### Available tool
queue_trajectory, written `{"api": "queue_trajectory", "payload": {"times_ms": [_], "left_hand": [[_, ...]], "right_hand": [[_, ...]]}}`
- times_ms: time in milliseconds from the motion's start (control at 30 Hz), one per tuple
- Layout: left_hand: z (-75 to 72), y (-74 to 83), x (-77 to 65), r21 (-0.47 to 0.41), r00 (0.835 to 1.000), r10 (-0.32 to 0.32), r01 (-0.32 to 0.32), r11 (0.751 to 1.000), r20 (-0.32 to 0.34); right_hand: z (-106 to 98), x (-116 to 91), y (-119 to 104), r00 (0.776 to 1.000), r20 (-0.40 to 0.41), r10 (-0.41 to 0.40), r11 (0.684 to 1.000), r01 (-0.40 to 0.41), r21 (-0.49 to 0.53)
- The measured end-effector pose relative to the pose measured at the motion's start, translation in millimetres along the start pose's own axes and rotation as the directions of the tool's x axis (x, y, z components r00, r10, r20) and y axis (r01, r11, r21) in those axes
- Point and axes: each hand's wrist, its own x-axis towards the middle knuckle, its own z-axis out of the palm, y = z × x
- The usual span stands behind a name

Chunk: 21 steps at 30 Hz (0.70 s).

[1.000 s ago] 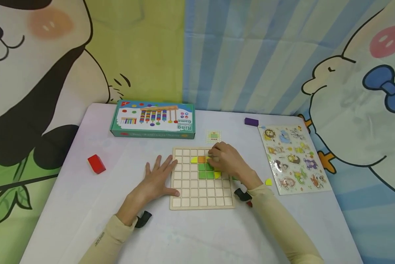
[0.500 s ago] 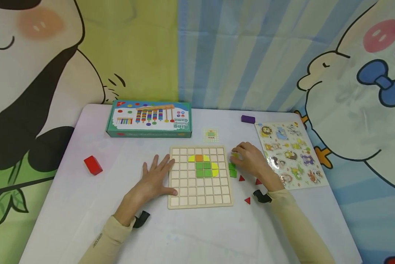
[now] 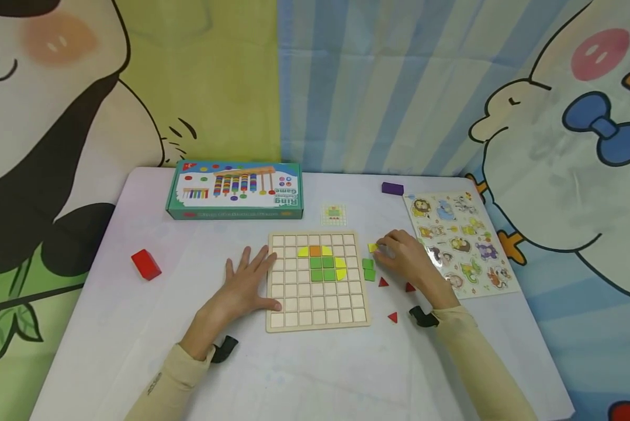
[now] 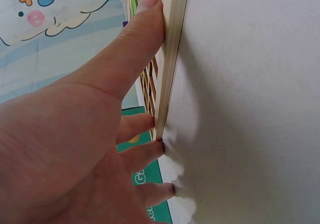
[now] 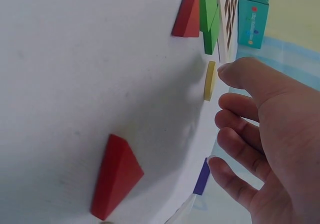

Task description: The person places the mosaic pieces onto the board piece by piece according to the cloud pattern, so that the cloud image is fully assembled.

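My left hand (image 3: pixel 241 289) lies with fingers spread at the left edge of a wooden grid board (image 3: pixel 315 329), its thumb over the rim in the left wrist view. Green squares (image 3: pixel 322 269), an orange square (image 3: pixel 314 251) and yellow curved pieces (image 3: pixel 341 268) sit in the board's cells. To the right of the board, my right hand (image 3: pixel 412 263) hovers with loosely bent fingers beside a loose yellow curved piece (image 3: pixel 372 248). In the right wrist view that yellow piece (image 5: pixel 210 81) rests on the table, the thumb tip right at it and nothing between the fingers.
Two loose green squares (image 3: pixel 369 269) and red triangles (image 3: pixel 393 317) lie between board and right arm. A pattern card (image 3: pixel 333 214), a green game box (image 3: pixel 234 215) and a purple block (image 3: pixel 392 188) stand behind. An animal puzzle board (image 3: pixel 462 245) lies right, a red block (image 3: pixel 146 265) left.
My right hand has moved from over the grid board to the right, uncovering a yellow piece in it, and now hovers by the loose pieces. The left hand has stayed at the board's edge.
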Motion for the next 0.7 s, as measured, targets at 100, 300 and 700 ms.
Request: {"api": "queue_trajectory", "payload": {"times_ms": [100,300,700], "left_hand": [[-0.3,0.8,0.0,-0.006,1.000,-0.005,0.005,1.000,0.003],[-2.1,1.7,-1.1,-0.016,1.000,-0.002,0.002,1.000,-0.002],[-1.6,1.7,-0.5,0.007,1.000,-0.007,0.007,1.000,0.000]], "right_hand": [[2,-4,-3,1.000,0.000,-0.017,1.000,0.017,0.006],[6,-12,-12,0.997,-0.015,-0.073,0.997,0.073,0.014],[10,-13,-20,0.994,0.024,-0.103,0.994,0.103,0.024]]}}
